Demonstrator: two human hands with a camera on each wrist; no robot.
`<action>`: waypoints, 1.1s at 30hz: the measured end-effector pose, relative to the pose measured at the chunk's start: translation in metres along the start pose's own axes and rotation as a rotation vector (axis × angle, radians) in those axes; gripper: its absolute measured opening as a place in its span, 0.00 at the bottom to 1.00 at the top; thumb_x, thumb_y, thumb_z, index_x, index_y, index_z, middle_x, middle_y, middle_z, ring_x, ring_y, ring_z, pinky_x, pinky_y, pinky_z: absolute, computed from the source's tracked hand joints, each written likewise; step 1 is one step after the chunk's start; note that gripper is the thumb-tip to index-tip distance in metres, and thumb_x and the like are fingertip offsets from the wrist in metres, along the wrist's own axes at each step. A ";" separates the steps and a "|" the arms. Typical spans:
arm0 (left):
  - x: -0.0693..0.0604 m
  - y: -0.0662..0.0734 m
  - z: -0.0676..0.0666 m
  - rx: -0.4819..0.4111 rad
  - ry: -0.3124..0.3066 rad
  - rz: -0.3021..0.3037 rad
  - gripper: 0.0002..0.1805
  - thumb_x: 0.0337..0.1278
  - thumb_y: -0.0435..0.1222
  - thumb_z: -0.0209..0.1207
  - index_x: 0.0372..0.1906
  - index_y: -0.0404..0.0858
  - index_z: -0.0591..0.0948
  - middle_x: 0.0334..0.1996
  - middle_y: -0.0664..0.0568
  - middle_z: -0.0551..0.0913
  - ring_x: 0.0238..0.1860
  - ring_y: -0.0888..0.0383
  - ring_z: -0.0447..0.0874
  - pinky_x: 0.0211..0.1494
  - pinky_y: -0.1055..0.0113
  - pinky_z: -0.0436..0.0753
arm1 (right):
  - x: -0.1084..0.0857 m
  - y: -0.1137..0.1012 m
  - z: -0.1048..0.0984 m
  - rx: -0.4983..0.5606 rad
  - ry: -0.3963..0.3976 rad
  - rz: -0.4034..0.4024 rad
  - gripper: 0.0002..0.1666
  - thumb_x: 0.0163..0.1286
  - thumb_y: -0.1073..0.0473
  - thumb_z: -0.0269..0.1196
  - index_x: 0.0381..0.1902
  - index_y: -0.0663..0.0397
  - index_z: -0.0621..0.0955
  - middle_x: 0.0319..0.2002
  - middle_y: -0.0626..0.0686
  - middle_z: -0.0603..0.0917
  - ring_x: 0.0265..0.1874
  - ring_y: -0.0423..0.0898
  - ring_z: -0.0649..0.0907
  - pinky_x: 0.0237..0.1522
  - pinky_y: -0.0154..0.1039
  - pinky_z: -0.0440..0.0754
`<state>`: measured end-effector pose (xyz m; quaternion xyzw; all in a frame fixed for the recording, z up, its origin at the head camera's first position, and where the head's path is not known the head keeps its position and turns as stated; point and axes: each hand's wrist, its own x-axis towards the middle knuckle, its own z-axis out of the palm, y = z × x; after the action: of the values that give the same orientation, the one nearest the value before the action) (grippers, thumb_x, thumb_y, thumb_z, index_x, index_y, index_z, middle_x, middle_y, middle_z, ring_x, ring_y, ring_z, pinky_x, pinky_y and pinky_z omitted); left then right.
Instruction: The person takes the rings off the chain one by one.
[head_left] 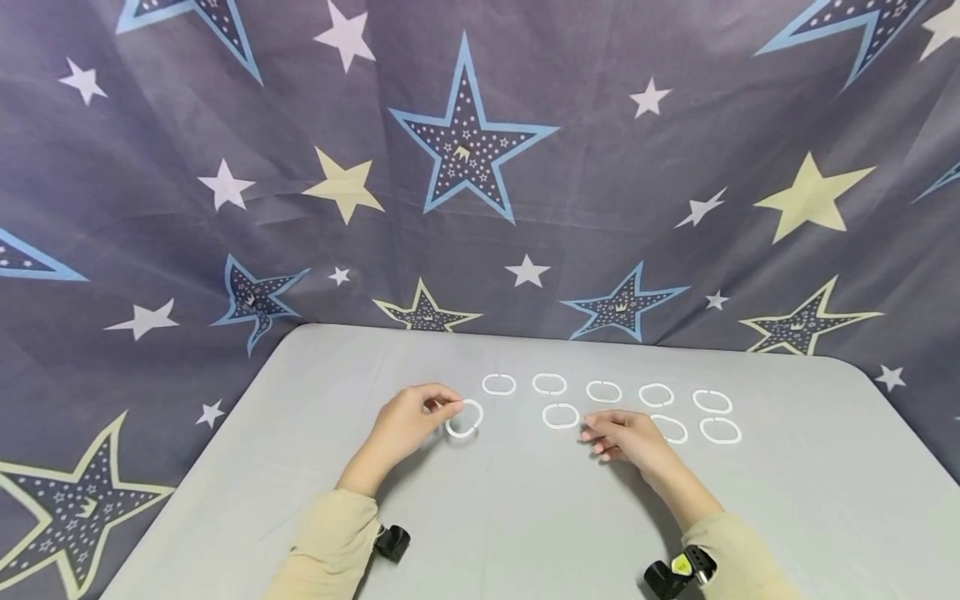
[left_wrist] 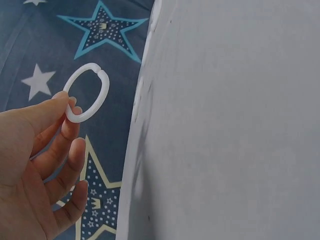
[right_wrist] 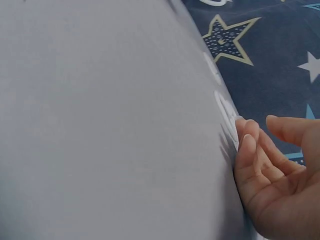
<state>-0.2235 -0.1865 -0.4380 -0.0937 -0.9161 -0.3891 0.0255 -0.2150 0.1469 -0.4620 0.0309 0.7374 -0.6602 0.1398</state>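
My left hand (head_left: 408, 421) pinches a white oval link ring (head_left: 481, 415) between thumb and fingertips, raised above the grey table. In the left wrist view the ring (left_wrist: 106, 92) stands tilted, with a small slit at its upper end. My right hand (head_left: 630, 437) is low over the table, its loosely bent fingertips close to the right end of a white ring (head_left: 561, 405). Between the right thumb and fingers there is a gap in the right wrist view, and no ring shows there. Another white ring (head_left: 678, 440) is partly hidden behind this hand.
A back row of several white rings (head_left: 498, 393) lies on the grey table (head_left: 525, 517). One more ring (head_left: 720, 441) lies at the right of the front row. A dark star-patterned cloth (head_left: 570, 192) hangs behind the table. Each wrist wears a small black camera (head_left: 393, 543).
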 end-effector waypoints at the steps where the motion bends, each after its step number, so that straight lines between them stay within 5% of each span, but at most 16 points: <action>1: 0.001 0.001 0.001 0.004 -0.003 0.005 0.04 0.60 0.45 0.66 0.38 0.53 0.87 0.29 0.64 0.82 0.35 0.62 0.78 0.41 0.61 0.76 | -0.001 0.000 0.000 0.002 0.001 -0.006 0.23 0.72 0.60 0.61 0.54 0.78 0.76 0.31 0.52 0.87 0.23 0.39 0.81 0.29 0.33 0.82; 24: 0.037 0.030 0.012 0.357 -0.138 0.224 0.04 0.60 0.48 0.65 0.35 0.57 0.88 0.30 0.71 0.83 0.30 0.69 0.76 0.39 0.61 0.76 | -0.035 -0.003 -0.008 -0.016 0.020 -0.093 0.26 0.72 0.59 0.62 0.58 0.75 0.75 0.36 0.53 0.88 0.28 0.42 0.83 0.32 0.35 0.82; 33: 0.057 0.038 0.023 0.398 -0.282 0.277 0.04 0.59 0.48 0.67 0.36 0.56 0.88 0.33 0.68 0.84 0.31 0.66 0.76 0.38 0.63 0.74 | -0.039 -0.003 -0.010 -0.016 0.022 -0.079 0.25 0.73 0.58 0.61 0.58 0.75 0.75 0.35 0.50 0.88 0.28 0.41 0.82 0.31 0.33 0.81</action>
<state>-0.2717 -0.1355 -0.4202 -0.2645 -0.9474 -0.1773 -0.0316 -0.1802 0.1621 -0.4487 0.0079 0.7448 -0.6588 0.1059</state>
